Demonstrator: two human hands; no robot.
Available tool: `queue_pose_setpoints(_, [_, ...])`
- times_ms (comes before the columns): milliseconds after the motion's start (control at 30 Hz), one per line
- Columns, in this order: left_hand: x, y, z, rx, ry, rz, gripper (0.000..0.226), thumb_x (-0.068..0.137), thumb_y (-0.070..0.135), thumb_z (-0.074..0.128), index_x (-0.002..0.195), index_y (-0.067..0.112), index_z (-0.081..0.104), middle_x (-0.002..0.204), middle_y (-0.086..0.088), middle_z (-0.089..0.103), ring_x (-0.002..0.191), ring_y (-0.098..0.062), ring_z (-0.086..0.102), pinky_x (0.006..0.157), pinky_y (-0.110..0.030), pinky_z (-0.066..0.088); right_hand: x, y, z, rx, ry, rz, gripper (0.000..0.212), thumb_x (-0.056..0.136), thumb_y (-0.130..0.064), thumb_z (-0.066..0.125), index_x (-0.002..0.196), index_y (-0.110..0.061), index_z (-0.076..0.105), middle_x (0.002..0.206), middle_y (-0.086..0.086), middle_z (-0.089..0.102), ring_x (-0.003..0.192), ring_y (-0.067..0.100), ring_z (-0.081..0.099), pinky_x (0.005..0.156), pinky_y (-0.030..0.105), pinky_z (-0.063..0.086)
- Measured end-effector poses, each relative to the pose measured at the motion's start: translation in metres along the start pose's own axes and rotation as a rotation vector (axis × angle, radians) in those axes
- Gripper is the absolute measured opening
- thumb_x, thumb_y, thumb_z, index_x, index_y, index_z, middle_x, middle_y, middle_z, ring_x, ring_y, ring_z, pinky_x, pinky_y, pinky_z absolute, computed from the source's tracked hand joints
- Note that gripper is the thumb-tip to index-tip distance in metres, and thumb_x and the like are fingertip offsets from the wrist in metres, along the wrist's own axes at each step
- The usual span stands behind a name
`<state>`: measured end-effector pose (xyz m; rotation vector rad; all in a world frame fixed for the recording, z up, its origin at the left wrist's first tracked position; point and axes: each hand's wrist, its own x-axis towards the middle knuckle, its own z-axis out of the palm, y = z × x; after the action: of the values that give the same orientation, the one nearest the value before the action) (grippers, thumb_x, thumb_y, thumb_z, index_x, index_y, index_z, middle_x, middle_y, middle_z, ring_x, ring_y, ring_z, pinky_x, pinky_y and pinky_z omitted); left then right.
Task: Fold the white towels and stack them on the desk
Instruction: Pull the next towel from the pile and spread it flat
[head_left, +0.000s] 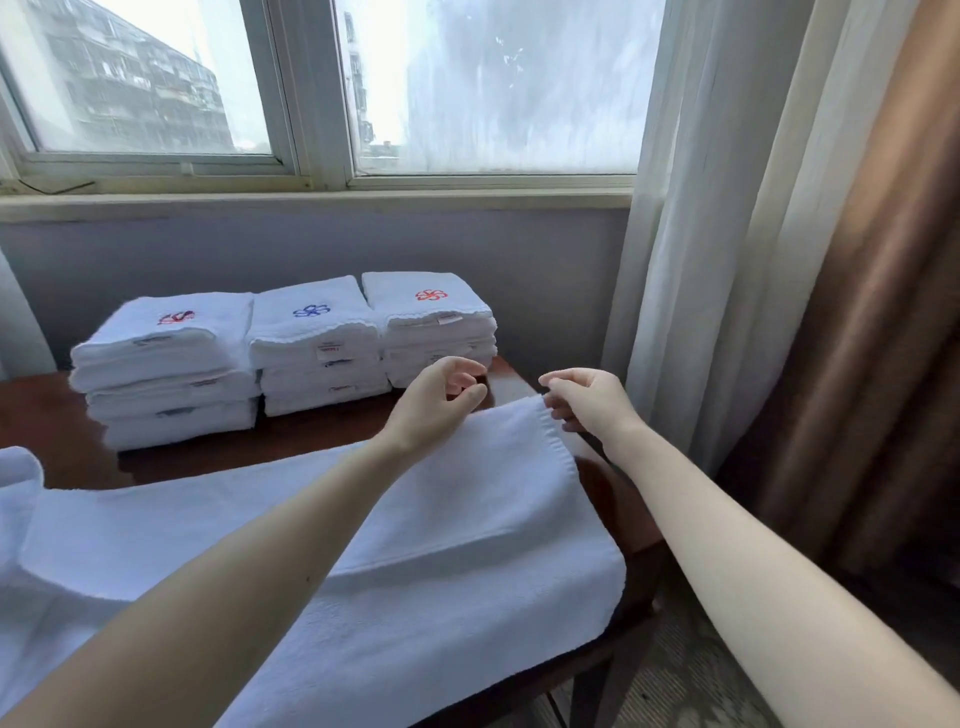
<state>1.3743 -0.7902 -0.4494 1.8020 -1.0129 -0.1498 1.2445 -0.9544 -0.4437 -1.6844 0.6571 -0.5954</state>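
Right hand (589, 400): it is pinching the far corner of the towel (467, 509) between thumb and fingertips. The grip is closing narrow round the hem, just right of the frame's centre.
Left hand (439, 397): it is hovering over the same far edge, just left of the right hand. The fingers are curling loosely, with a gap showing between them and the thumb and nothing in that gap that I can make out. I can't tell whether the heel of the hand is touching the cloth.
Towel: it is lying spread across the lower half of the frame, with its near right corner hanging over the desk (311, 431). One layer is sitting doubled over another at the right end, and the pinched corner belongs to that upper layer.
Why held so: to my eye the right hand is taking the corner to square the upper layer or carry it over for the next fold. The left hand looks to be reaching for a second hold along the edge so the cloth moves evenly.
Finished stacks: the left stack (166, 369), middle stack (317, 348) and right stack (431, 322) are sitting side by side, touching, at mid-left of the frame under the window (467, 88). They seem to be parked at the back of the desk to leave the front free for folding.
Progress: judging by the stacks, much of the folding looks done, and this towel is only partly folded.
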Motion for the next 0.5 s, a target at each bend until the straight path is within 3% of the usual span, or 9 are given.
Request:
queue_pose_setpoints(67, [-0.003, -0.004, -0.001, 0.087, -0.021, 0.041, 0.018, 0.093, 0.019, 0.062, 0.104, 0.033, 0.063, 0.111, 0.006, 0.067, 0.107, -0.009, 0.06, 0.099, -0.03, 0.046, 0.001, 0.007, 0.0, 0.04, -0.009, 0.112, 0.017, 0.099, -0.015, 0.048, 0.11, -0.017, 0.061, 0.084, 0.006, 0.072, 0.06, 0.014, 0.054, 0.049, 0.022, 0.043])
queue_pose_setpoints(200, [-0.014, -0.016, -0.006, 0.171, -0.101, 0.041, 0.023, 0.09, 0.017, 0.063, 0.096, 0.039, 0.067, 0.108, 0.01, 0.067, 0.105, -0.006, 0.061, 0.1, -0.035, 0.047, 0.001, 0.015, 0.003, -0.174, -0.051, 0.14, 0.033, 0.094, -0.017, 0.053, 0.126, -0.012, 0.056, 0.078, 0.005, 0.067, 0.053, 0.014, 0.052, 0.046, 0.022, 0.037])
queue_pose_setpoints(367, [-0.022, -0.028, -0.013, 0.5, -0.143, 0.051, 0.019, 0.089, 0.025, 0.064, 0.106, 0.029, 0.069, 0.106, 0.009, 0.06, 0.104, -0.012, 0.057, 0.092, -0.037, 0.048, -0.003, 0.014, 0.016, -0.517, -0.11, 0.108, 0.059, 0.083, -0.025, 0.062, 0.139, -0.015, 0.045, 0.084, 0.001, 0.062, 0.062, 0.016, 0.059, 0.059, 0.027, 0.045])
queue_pose_setpoints(500, [-0.028, -0.032, -0.014, 0.604, -0.151, 0.029, 0.015, 0.091, 0.036, 0.064, 0.104, 0.031, 0.067, 0.11, 0.007, 0.059, 0.109, -0.015, 0.054, 0.093, -0.037, 0.045, -0.004, 0.014, 0.024, -0.624, -0.106, 0.064, 0.063, 0.078, -0.017, 0.062, 0.139, -0.02, 0.047, 0.106, 0.001, 0.064, 0.093, 0.021, 0.064, 0.09, 0.038, 0.052])
